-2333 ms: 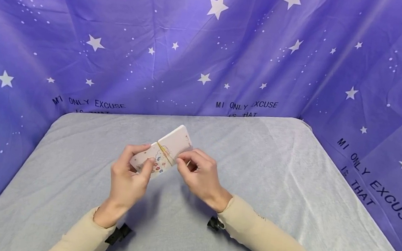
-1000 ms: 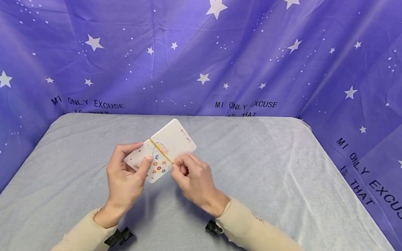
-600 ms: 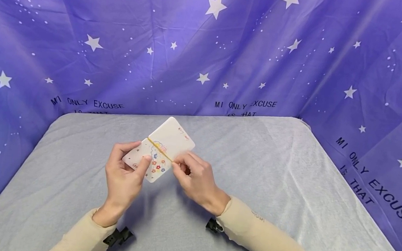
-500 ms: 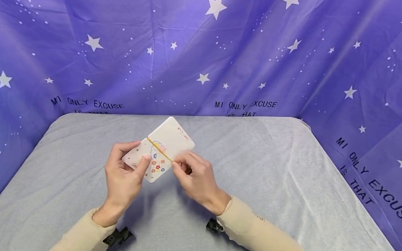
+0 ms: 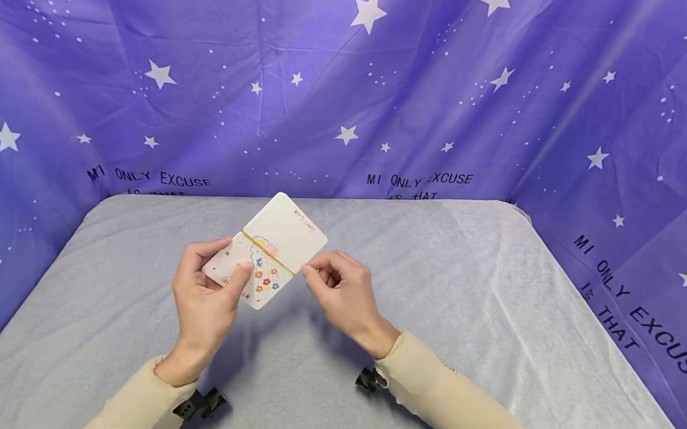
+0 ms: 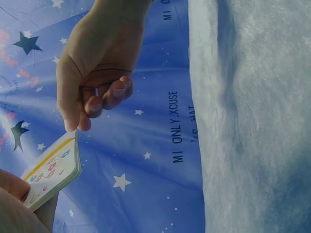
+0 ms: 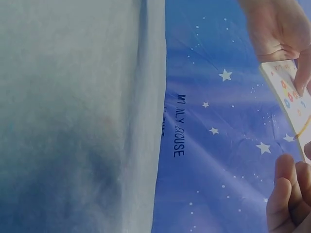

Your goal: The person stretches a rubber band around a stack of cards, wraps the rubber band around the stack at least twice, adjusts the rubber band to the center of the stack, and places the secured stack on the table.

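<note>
My left hand [image 5: 204, 298] grips a white deck of cards [image 5: 293, 227] at its near end, thumb on top and fingers underneath. The deck is tilted above the table, its printed back with flowers and "Good Luck" facing up. A yellow rubber band [image 5: 266, 252] runs across its middle. My right hand [image 5: 345, 296] is at the deck's right edge, fingers curled, with thumb and index fingertips close to the band's end. In the left wrist view, the right thumb [image 6: 70, 116] appears to meet the deck's edge. Whether those fingertips pinch the band cannot be made out.
A table with a pale grey cloth [image 5: 466, 286] lies under both hands. Purple star-printed curtains [image 5: 303, 115] stand behind it and on both sides. Black straps [image 5: 201, 404] are on the wrists.
The deck and my left hand have shifted left, and the deck has turned to show more of its back. My right fingertips have drawn slightly right of the deck's edge, where they covered the band's end.
</note>
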